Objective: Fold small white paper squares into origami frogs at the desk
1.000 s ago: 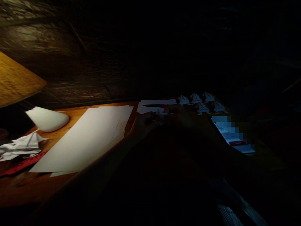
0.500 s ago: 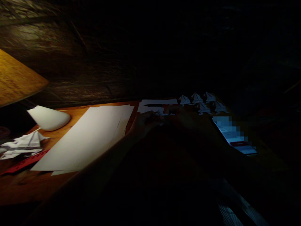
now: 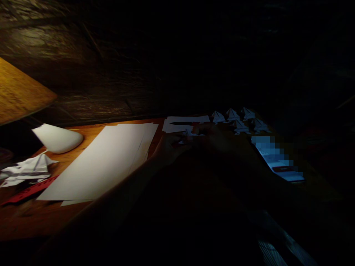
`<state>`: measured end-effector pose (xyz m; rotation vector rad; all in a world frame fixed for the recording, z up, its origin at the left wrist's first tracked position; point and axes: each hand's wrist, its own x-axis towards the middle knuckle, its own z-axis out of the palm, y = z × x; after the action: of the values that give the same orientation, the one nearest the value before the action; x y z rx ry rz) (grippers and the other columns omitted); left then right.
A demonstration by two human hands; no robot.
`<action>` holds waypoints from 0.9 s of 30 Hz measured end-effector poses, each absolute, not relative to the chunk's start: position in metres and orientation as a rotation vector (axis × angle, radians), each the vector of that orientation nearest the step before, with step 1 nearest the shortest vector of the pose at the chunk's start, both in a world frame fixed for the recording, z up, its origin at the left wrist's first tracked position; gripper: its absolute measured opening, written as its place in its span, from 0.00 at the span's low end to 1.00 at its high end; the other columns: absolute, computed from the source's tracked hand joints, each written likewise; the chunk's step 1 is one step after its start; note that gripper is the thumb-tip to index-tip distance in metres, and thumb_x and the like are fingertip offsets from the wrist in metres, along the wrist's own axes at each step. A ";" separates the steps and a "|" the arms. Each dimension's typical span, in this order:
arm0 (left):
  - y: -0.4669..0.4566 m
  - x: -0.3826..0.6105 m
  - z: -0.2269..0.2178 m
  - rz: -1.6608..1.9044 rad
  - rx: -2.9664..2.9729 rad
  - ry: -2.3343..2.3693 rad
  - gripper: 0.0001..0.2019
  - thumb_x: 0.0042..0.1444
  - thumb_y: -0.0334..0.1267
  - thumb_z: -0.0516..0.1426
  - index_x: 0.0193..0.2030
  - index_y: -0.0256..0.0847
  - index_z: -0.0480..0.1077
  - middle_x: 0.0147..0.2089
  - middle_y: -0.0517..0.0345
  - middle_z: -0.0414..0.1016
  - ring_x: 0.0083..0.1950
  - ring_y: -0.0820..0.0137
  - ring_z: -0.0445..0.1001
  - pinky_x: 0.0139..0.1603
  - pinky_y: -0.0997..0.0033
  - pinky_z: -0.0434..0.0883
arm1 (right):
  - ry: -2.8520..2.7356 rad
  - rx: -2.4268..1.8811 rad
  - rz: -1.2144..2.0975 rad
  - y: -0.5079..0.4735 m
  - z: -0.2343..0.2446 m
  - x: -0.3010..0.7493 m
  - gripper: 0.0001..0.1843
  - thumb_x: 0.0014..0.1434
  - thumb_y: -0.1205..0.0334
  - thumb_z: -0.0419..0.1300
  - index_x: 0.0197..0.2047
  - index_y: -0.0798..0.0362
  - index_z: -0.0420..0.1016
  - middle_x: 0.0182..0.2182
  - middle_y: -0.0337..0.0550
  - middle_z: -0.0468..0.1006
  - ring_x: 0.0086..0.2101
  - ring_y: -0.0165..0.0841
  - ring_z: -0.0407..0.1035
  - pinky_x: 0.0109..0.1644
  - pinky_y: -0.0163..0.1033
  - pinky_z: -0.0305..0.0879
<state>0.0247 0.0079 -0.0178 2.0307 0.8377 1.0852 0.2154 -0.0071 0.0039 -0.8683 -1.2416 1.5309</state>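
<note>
Near the middle of the dim table, a small folded piece of white paper (image 3: 187, 133) is between my two hands. My left hand (image 3: 168, 147) is closed on its left side, with thumb and fingers pinching it. My right hand (image 3: 212, 136) meets it from the right, fingers bent around its edge; deep shadow hides much of this hand. Just behind lie flat white paper sheets (image 3: 177, 127) with a dark shape across them. To the right of these stand several folded paper figures (image 3: 217, 117), pointed at the top.
A large stack of white sheets (image 3: 102, 162) lies at left, beside a red ruler (image 3: 30, 190) and a crumpled folded paper (image 3: 30, 170). A lamp with a white base (image 3: 58, 138) and yellowish shade (image 3: 22, 92) stands far left. A lit phone (image 3: 274, 160) lies at right.
My left fingers have shifted slightly, and more of the folded paper shows between my hands. The other things on the table stay where they were.
</note>
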 end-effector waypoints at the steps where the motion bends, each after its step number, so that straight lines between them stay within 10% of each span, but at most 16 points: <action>1: 0.008 0.025 -0.018 1.096 2.034 0.827 0.07 0.56 0.40 0.66 0.40 0.43 0.82 0.43 0.55 0.84 0.45 0.62 0.82 0.50 0.63 0.78 | -1.236 -0.858 1.543 -0.007 0.004 0.215 0.20 0.40 0.56 0.78 0.24 0.53 0.71 0.21 0.34 0.69 0.23 0.27 0.63 0.26 0.34 0.57; 17: 0.019 0.011 -0.015 1.442 2.492 1.005 0.07 0.57 0.27 0.60 0.39 0.41 0.78 0.39 0.57 0.79 0.40 0.69 0.77 0.40 0.72 0.72 | -1.579 -0.897 1.211 -0.002 0.003 0.222 0.20 0.54 0.58 0.68 0.49 0.47 0.72 0.45 0.42 0.75 0.42 0.37 0.71 0.44 0.41 0.67; 23: 0.017 0.005 -0.010 1.568 2.603 0.981 0.06 0.62 0.32 0.62 0.43 0.43 0.81 0.41 0.57 0.80 0.41 0.69 0.79 0.41 0.72 0.73 | -1.243 -0.878 1.634 0.000 0.000 0.220 0.18 0.60 0.44 0.63 0.43 0.50 0.75 0.39 0.47 0.79 0.37 0.39 0.73 0.39 0.44 0.71; 27: 0.013 0.004 -0.008 1.558 2.635 1.008 0.10 0.61 0.30 0.61 0.46 0.45 0.81 0.42 0.58 0.80 0.41 0.69 0.79 0.40 0.71 0.73 | -1.262 -0.800 1.753 -0.005 0.002 0.217 0.14 0.57 0.51 0.69 0.38 0.51 0.75 0.34 0.43 0.78 0.32 0.34 0.71 0.37 0.40 0.69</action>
<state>0.0036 0.0133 -0.0079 2.6354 1.0080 1.5580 0.2175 -0.0049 0.0021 -0.8004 -1.2619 1.7532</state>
